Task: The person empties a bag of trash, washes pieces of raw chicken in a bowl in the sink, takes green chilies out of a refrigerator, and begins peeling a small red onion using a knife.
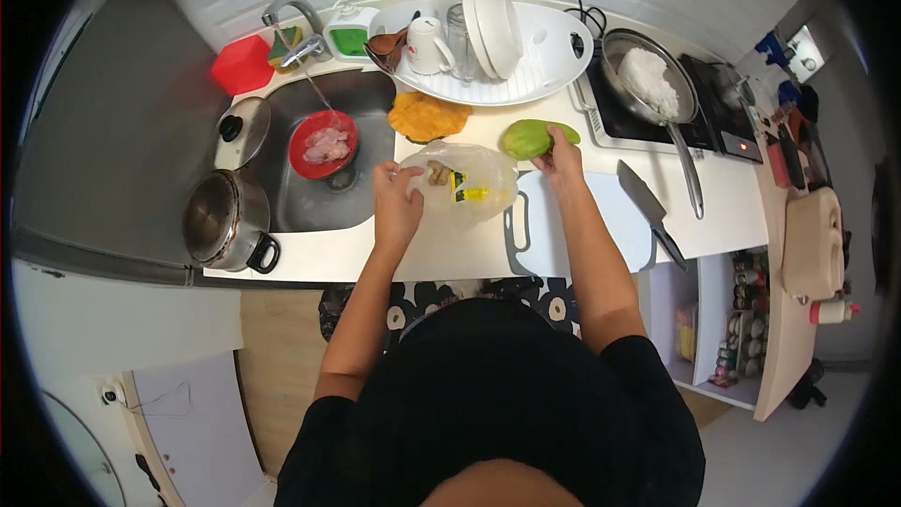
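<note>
My right hand (562, 156) is closed on the right part of a green, oblong fruit or vegetable (526, 139) above the counter. At the left edge of a clear plastic bag (486, 172), my left hand (396, 203) has its fingers curled on or near the plastic; its exact hold cannot be told. Inside the bag lie a piece of ginger root (438, 172) and yellow packaging (470, 193). A pale blue cutting board (605, 225) lies below the right forearm, with a kitchen knife (644, 197) across its right edge.
Water runs from the faucet (303, 49) into a red bowl (297, 148) of raw meat in the sink (285, 204). An orange cloth (428, 116) lies beside a white dish rack (549, 77). A frying pan (612, 56) with white rice sits on the cooktop; a pot (246, 225) stands left.
</note>
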`<state>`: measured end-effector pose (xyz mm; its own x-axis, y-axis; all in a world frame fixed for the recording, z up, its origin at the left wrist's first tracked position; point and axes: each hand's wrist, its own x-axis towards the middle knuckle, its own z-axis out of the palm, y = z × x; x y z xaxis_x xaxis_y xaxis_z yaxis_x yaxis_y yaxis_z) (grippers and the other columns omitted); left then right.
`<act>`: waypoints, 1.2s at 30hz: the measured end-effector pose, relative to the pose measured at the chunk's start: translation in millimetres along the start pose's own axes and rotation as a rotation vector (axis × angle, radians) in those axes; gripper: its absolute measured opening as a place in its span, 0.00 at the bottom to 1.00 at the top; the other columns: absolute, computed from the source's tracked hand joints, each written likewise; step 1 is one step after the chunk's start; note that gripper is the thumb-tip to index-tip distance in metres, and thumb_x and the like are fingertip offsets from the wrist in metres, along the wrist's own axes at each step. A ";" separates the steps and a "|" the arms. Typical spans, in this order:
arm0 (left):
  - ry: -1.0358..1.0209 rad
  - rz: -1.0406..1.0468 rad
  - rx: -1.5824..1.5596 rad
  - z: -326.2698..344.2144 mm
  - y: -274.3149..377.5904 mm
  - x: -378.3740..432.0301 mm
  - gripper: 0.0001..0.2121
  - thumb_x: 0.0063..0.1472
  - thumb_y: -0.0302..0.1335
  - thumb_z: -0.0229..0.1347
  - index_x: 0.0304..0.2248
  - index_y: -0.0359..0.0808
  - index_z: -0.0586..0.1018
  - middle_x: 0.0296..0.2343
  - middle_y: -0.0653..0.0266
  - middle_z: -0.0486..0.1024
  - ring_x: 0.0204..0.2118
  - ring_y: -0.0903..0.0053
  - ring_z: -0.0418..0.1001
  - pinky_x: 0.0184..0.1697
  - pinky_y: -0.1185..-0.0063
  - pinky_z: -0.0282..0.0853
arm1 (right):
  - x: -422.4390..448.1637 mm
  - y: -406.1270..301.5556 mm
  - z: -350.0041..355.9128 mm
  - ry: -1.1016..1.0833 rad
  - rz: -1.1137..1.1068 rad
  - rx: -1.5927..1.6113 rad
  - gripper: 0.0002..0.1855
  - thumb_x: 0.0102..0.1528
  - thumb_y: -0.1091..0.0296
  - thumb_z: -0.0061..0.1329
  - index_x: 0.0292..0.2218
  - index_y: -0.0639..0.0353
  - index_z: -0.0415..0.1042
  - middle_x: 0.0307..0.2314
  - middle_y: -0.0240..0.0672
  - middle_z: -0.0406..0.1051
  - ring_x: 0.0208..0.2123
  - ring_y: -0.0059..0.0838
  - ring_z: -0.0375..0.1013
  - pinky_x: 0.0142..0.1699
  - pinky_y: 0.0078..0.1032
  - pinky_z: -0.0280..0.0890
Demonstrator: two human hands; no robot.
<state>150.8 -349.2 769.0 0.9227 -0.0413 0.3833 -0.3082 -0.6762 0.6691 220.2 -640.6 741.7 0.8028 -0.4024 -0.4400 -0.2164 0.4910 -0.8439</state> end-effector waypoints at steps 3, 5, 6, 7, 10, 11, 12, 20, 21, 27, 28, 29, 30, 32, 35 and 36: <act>-0.013 -0.041 -0.021 -1.9 6.3 -3.1 0.16 0.46 0.15 0.50 0.37 0.37 0.74 0.39 0.55 0.60 0.38 0.62 0.67 0.40 0.72 0.66 | 8.9 -0.9 2.5 0.043 0.022 -0.091 0.18 0.52 0.59 0.48 0.40 0.61 0.65 0.32 0.38 0.69 0.31 0.30 0.72 0.33 0.27 0.73; -0.040 -0.100 -0.049 -3.0 8.8 -5.0 0.16 0.46 0.15 0.50 0.37 0.37 0.74 0.40 0.55 0.60 0.36 0.62 0.68 0.39 0.72 0.66 | 11.2 -0.2 2.4 0.023 0.012 -0.123 0.18 0.52 0.58 0.48 0.40 0.61 0.65 0.32 0.37 0.69 0.31 0.29 0.72 0.32 0.26 0.73; -0.032 -0.097 -0.041 -3.1 9.5 -6.1 0.15 0.47 0.15 0.50 0.36 0.38 0.75 0.40 0.55 0.60 0.35 0.62 0.68 0.39 0.72 0.66 | 11.1 -0.9 2.4 0.011 -0.004 -0.153 0.18 0.52 0.58 0.48 0.40 0.60 0.65 0.32 0.37 0.69 0.30 0.27 0.72 0.31 0.25 0.73; -0.025 -0.093 -0.034 -3.1 10.3 -7.1 0.15 0.47 0.15 0.50 0.36 0.38 0.75 0.40 0.55 0.60 0.34 0.63 0.69 0.38 0.72 0.66 | 11.0 -1.6 2.3 0.007 -0.003 -0.155 0.18 0.52 0.58 0.48 0.40 0.60 0.65 0.32 0.37 0.69 0.30 0.27 0.72 0.31 0.25 0.73; 0.007 -0.052 0.006 -0.8 10.3 -10.2 0.15 0.47 0.15 0.50 0.36 0.38 0.74 0.41 0.55 0.59 0.34 0.62 0.69 0.38 0.72 0.66 | 13.7 -4.9 -2.7 0.022 0.014 -0.221 0.19 0.52 0.55 0.49 0.39 0.59 0.66 0.30 0.37 0.69 0.26 0.24 0.71 0.29 0.23 0.72; 0.009 -0.051 0.005 -0.1 10.3 -10.7 0.15 0.47 0.15 0.50 0.36 0.38 0.74 0.41 0.55 0.59 0.34 0.62 0.69 0.38 0.72 0.66 | 14.2 -7.8 -8.6 -0.001 0.054 -0.277 0.18 0.52 0.53 0.49 0.37 0.59 0.67 0.28 0.36 0.70 0.23 0.22 0.70 0.28 0.21 0.72; 0.010 -0.042 0.016 0.2 11.0 -11.8 0.14 0.47 0.15 0.51 0.35 0.38 0.74 0.41 0.54 0.59 0.34 0.62 0.69 0.38 0.72 0.66 | 14.2 -10.3 -14.7 -0.024 0.095 -0.336 0.18 0.52 0.52 0.50 0.35 0.58 0.68 0.26 0.35 0.70 0.21 0.21 0.69 0.27 0.20 0.71; 0.065 -0.061 -0.012 4.9 15.9 -12.3 0.12 0.47 0.14 0.50 0.33 0.35 0.70 0.42 0.51 0.58 0.37 0.58 0.70 0.39 0.68 0.66 | -50.3 -46.0 -27.5 -0.103 -0.328 -0.860 0.16 0.53 0.55 0.49 0.32 0.60 0.70 0.24 0.35 0.71 0.24 0.26 0.71 0.30 0.21 0.67; 0.082 -0.034 0.011 5.0 15.6 -12.6 0.13 0.47 0.14 0.49 0.34 0.35 0.69 0.42 0.51 0.58 0.38 0.57 0.69 0.39 0.68 0.66 | -76.6 -52.6 -13.9 -0.023 -0.710 -0.989 0.14 0.53 0.58 0.49 0.34 0.60 0.70 0.25 0.38 0.72 0.27 0.31 0.72 0.32 0.24 0.67; 0.069 0.065 0.042 5.6 15.9 -11.7 0.12 0.48 0.13 0.47 0.33 0.33 0.72 0.44 0.51 0.57 0.40 0.55 0.69 0.41 0.68 0.67 | -167.4 -23.8 61.1 -0.984 -0.912 -0.951 0.07 0.53 0.73 0.42 0.35 0.58 0.71 0.35 0.37 0.69 0.36 0.30 0.71 0.41 0.26 0.65; 0.026 0.138 0.079 8.3 16.8 -9.2 0.12 0.48 0.13 0.47 0.33 0.33 0.74 0.45 0.52 0.58 0.40 0.55 0.69 0.41 0.68 0.67 | -155.9 -8.4 63.4 -0.883 -1.003 -1.195 0.09 0.52 0.73 0.43 0.36 0.57 0.70 0.35 0.37 0.70 0.37 0.33 0.71 0.41 0.29 0.65; 0.023 0.140 0.077 10.5 18.0 -7.9 0.12 0.48 0.13 0.47 0.33 0.33 0.74 0.45 0.52 0.58 0.40 0.55 0.69 0.41 0.68 0.67 | -144.0 4.0 64.0 -0.773 -1.084 -1.435 0.11 0.51 0.73 0.44 0.38 0.56 0.70 0.36 0.38 0.70 0.37 0.36 0.71 0.41 0.32 0.66; -0.028 0.126 0.077 13.4 19.9 -6.8 0.13 0.48 0.13 0.46 0.33 0.33 0.75 0.46 0.53 0.58 0.41 0.56 0.69 0.42 0.68 0.67 | -130.5 7.0 60.2 -0.766 -1.080 -1.439 0.11 0.51 0.73 0.44 0.38 0.56 0.70 0.36 0.38 0.70 0.37 0.36 0.71 0.41 0.32 0.66; -0.071 0.107 0.090 11.2 21.4 -7.2 0.14 0.48 0.13 0.46 0.34 0.33 0.76 0.47 0.55 0.59 0.42 0.57 0.68 0.42 0.69 0.67 | -107.6 2.3 49.1 -0.647 -0.910 -1.858 0.13 0.49 0.68 0.47 0.39 0.54 0.67 0.31 0.37 0.70 0.34 0.38 0.73 0.36 0.33 0.68; -0.116 0.040 0.131 10.3 17.8 -13.6 0.16 0.47 0.15 0.46 0.37 0.33 0.75 0.47 0.57 0.60 0.43 0.60 0.68 0.42 0.69 0.67 | -103.2 -0.2 29.8 -0.688 -0.826 -1.873 0.20 0.47 0.61 0.51 0.43 0.52 0.67 0.36 0.37 0.70 0.37 0.37 0.72 0.38 0.34 0.67; -0.144 -0.007 0.130 13.2 19.3 -14.8 0.16 0.47 0.15 0.46 0.38 0.32 0.74 0.47 0.57 0.60 0.43 0.60 0.68 0.42 0.69 0.67 | -102.6 1.6 25.0 -0.686 -0.823 -1.877 0.20 0.47 0.61 0.51 0.43 0.52 0.67 0.36 0.37 0.70 0.37 0.37 0.72 0.38 0.34 0.67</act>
<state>134.3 -371.3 767.8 0.9513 -0.1343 0.2775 -0.2773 -0.7660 0.5800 151.3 -579.2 793.2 0.9038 0.4085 -0.1274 0.3888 -0.9083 -0.1544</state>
